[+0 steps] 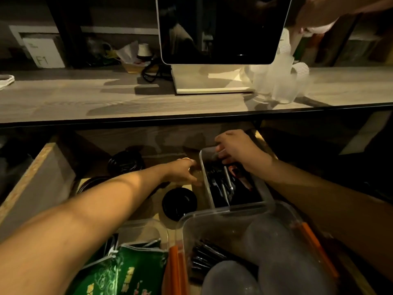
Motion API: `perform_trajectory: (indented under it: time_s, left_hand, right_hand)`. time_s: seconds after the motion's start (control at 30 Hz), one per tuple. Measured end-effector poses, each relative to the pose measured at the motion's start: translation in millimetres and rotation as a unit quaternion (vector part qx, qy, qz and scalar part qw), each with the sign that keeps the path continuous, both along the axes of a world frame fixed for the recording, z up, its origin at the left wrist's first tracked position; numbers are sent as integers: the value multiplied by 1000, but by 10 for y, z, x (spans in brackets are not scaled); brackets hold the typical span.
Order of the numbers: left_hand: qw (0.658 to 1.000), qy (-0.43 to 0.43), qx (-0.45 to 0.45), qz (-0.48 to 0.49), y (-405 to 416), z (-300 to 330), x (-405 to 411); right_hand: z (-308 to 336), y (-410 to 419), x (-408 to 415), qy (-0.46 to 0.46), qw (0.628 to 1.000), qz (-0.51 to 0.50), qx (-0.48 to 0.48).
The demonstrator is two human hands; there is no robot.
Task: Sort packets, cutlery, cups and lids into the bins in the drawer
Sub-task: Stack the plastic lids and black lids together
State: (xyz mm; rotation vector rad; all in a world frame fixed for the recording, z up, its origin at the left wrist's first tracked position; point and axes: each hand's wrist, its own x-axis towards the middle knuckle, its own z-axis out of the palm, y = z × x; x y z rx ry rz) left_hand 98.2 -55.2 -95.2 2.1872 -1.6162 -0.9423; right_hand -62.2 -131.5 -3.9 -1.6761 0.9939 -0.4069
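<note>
Drawer (38,177) stands pulled open below the wooden counter (85,99), dimly lit. I see my left hand (185,169) reaching to the far middle of it, fingers against the left wall of a white rectangular bin (204,177); whether it grips anything I cannot tell. My right hand (236,150) hovers over the bin's far end, fingers curled down into it; what it holds, if anything, is hidden. The bin carries dark wrapped cutlery (223,184) with a few silvery pieces, lying lengthwise. Black round lids (179,203) lie loose on the drawer floor to the left. Nearest me sit green packets (127,273) and a clear tub (234,218). Translucent cups (280,86) stand on the counter, far right.
</note>
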Motion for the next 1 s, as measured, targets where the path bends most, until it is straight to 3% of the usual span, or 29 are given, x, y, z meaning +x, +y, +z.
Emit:
perform_trajectory:
  time_s: [0.17, 0.37, 0.57, 0.67, 0.8, 0.9, 1.0]
  left_hand:
    - [998, -68, 1, 5, -27, -172, 17]
    - [996, -84, -33, -27, 115, -118, 88]
    - [989, -126, -50, 52, 350, -78, 272]
    - [989, -71, -54, 115, 436, 22, 365]
    - [988, 32, -86, 128, 531, 315, 459]
    - [982, 91, -107, 124, 570, 551, 472]
    - [980, 105, -115, 123, 595, 741, 467]
  right_hand:
    - [-9, 17, 38, 11, 1000, 12, -19]
    - [-7, 26, 25, 14, 1000, 15, -16]
    - [-65, 84, 70, 54, 996, 60, -31]
    - [-141, 142, 144, 76, 986, 125, -79]
    - [-212, 228, 363, 188, 919, 253, -239]
    - [-271, 268, 477, 205, 901, 294, -243]
    - [-221, 365, 509, 191, 916, 308, -173]
